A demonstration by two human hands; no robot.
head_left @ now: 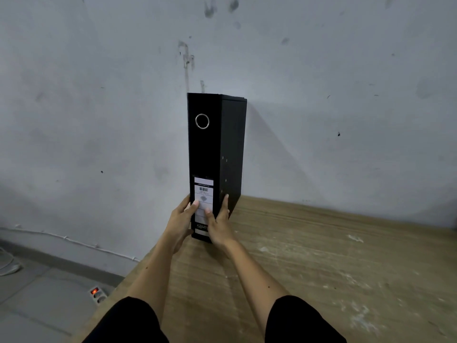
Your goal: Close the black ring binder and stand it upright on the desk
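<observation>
Head camera looks down at a black ring binder (215, 154) standing closed and upright near the left edge of the wooden desk (333, 256), spine toward the viewer, close to the grey wall (99, 107). Both hands clasp its lower part: left hand (179, 222) on the left side, right hand (220, 225) on the right, thumbs on the white spine label (204, 194). Its base seems to touch the desk.

Closed black binder (215, 154) upright on desk (321, 256), L hand (180, 220) & R hand (218, 222) clasping its base.
</observation>
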